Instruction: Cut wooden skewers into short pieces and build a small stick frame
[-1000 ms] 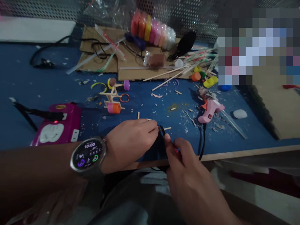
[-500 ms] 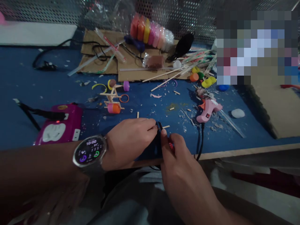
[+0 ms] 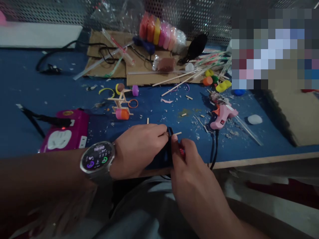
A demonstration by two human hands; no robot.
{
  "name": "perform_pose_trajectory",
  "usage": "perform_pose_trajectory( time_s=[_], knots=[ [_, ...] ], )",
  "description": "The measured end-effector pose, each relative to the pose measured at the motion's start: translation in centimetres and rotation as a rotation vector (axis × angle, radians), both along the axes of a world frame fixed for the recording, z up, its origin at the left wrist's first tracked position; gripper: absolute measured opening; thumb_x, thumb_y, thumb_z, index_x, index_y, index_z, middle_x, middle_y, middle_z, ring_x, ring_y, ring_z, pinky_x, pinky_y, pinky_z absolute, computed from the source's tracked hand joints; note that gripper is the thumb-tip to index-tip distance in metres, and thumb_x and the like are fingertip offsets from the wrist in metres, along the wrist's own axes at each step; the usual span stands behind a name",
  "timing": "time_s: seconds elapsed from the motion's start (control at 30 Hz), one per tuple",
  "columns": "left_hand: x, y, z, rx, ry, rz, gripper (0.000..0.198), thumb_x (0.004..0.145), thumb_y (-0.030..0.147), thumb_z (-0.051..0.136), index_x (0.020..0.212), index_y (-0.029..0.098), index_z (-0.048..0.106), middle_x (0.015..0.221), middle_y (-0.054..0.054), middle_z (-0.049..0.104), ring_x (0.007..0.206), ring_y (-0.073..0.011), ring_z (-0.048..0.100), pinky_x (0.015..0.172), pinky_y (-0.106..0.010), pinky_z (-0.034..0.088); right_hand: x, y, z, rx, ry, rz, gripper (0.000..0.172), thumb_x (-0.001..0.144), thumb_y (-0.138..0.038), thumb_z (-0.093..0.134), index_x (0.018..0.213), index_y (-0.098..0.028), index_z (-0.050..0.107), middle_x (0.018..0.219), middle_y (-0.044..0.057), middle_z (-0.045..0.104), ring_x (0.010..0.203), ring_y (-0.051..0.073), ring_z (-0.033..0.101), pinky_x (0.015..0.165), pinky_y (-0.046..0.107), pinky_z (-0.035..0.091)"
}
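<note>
Near the table's front edge my left hand point(image 3: 141, 146), with a watch on the wrist, pinches a thin wooden stick point(image 3: 177, 133) whose pale end sticks out to the right. My right hand point(image 3: 188, 162) is wrapped round a cutter with a dark blade point(image 3: 170, 130) and a bit of red at its handle. The blade lies across the stick, between the two hands. Beyond my left hand stands a small stick frame point(image 3: 121, 99) with coloured round pieces on it.
A magenta power box point(image 3: 74, 127) is at the left. The pink glue gun point(image 3: 224, 116) lies at the right, its cord over the front edge. Cardboard point(image 3: 142, 79), coloured clay packs point(image 3: 159, 32) and thin sticks point(image 3: 171, 79) lie at the back. Scraps are scattered about.
The view has shifted slightly, so the table items appear a little to the right. Both hands keep nearly the same pose, the blade still at the stick.
</note>
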State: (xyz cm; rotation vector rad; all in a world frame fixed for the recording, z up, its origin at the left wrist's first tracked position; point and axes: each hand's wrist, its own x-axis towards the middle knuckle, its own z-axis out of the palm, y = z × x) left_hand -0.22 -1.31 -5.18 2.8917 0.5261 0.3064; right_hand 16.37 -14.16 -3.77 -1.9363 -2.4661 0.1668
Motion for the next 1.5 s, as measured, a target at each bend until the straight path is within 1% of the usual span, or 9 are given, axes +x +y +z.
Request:
perform_pose_trajectory(
  time_s=[0.3,0.43,0.53,0.67,0.8,0.93,1.03,1.2,1.5],
  knots=[
    [0.4,-0.1,0.4,0.038,0.126,0.043,0.024,0.104,0.021,0.058,0.122,0.015,0.072,0.120,-0.013,0.075,0.099,-0.0240,0.072,0.082,-0.036,0.057,1.2,-3.0,0.1,0.012,0.092,-0.005,0.069,0.089,-0.001,0.055,0.156,-0.017,0.062,0.129,0.018,0.068,0.121,0.033,0.065,0.100,0.049,0.066],
    [0.4,-0.1,0.6,-0.017,0.088,0.001,0.042,0.100,0.052,0.066,0.115,0.013,0.070,0.116,-0.015,0.074,0.099,-0.0278,0.071,0.086,-0.040,0.058,0.6,-1.9,0.1,-0.006,0.072,-0.027,0.068,0.087,0.000,0.056,0.154,-0.013,0.063,0.129,0.020,0.068,0.118,0.033,0.064,0.097,0.049,0.066],
    [0.3,0.0,0.4,-0.002,0.060,-0.015,0.024,0.101,0.038,0.063,0.108,0.015,0.069,0.110,-0.012,0.073,0.093,-0.0265,0.070,0.083,-0.040,0.056,0.2,-0.6,0.1,-0.017,0.027,-0.004,0.063,0.089,0.000,0.055,0.151,-0.008,0.064,0.132,0.023,0.070,0.114,0.034,0.064,0.097,0.052,0.066],
    [0.2,-0.1,0.3,-0.024,0.054,-0.014,0.032,0.098,0.047,0.068,0.106,0.016,0.068,0.104,-0.012,0.072,0.090,-0.0277,0.069,0.080,-0.042,0.057,0.1,0.2,-0.1,-0.029,-0.009,0.022,0.058,0.091,-0.002,0.057,0.149,-0.001,0.065,0.139,0.029,0.067,0.111,0.034,0.065,0.097,0.052,0.065],
    [0.2,-0.2,0.1,-0.005,0.039,0.020,0.013,0.102,0.022,0.060,0.109,0.017,0.069,0.110,-0.010,0.074,0.095,-0.0247,0.070,0.084,-0.038,0.057,0.4,-1.0,-0.1,0.024,0.033,-0.046,0.069,0.091,-0.002,0.054,0.159,-0.014,0.058,0.137,0.022,0.067,0.112,0.034,0.068,0.092,0.050,0.067],
    [0.4,-0.2,0.0,0.031,0.086,0.025,0.025,0.101,0.010,0.054,0.118,0.013,0.072,0.115,-0.012,0.076,0.097,-0.0244,0.072,0.083,-0.038,0.057,0.7,-2.6,0.1,0.024,0.050,-0.031,0.076,0.090,-0.002,0.053,0.164,-0.022,0.055,0.132,0.019,0.069,0.118,0.035,0.069,0.091,0.051,0.068],
    [0.5,-0.2,0.2,0.026,0.092,0.023,0.024,0.105,0.025,0.058,0.118,0.011,0.073,0.117,-0.014,0.076,0.097,-0.0259,0.073,0.081,-0.039,0.058,0.7,-3.0,0.2,0.018,0.049,-0.014,0.075,0.090,-0.002,0.054,0.162,-0.021,0.057,0.134,0.019,0.069,0.124,0.036,0.068,0.098,0.054,0.067],
    [0.5,-0.2,0.7,-0.007,0.051,-0.057,0.063,0.103,0.072,0.057,0.104,0.011,0.074,0.117,-0.018,0.075,0.101,-0.0300,0.071,0.087,-0.044,0.060,0.3,-2.5,0.1,0.016,0.063,-0.001,0.074,0.091,-0.001,0.051,0.163,-0.017,0.055,0.132,0.022,0.073,0.124,0.039,0.068,0.096,0.057,0.068],
    [0.4,0.0,0.7,-0.042,0.052,-0.085,0.062,0.102,0.071,0.060,0.110,0.010,0.074,0.111,-0.014,0.074,0.099,-0.0293,0.069,0.087,-0.044,0.059,-0.1,-0.2,0.1,-0.012,0.029,-0.015,0.066,0.092,0.000,0.050,0.155,-0.012,0.063,0.131,0.024,0.072,0.112,0.036,0.069,0.089,0.053,0.069]
  ],
)
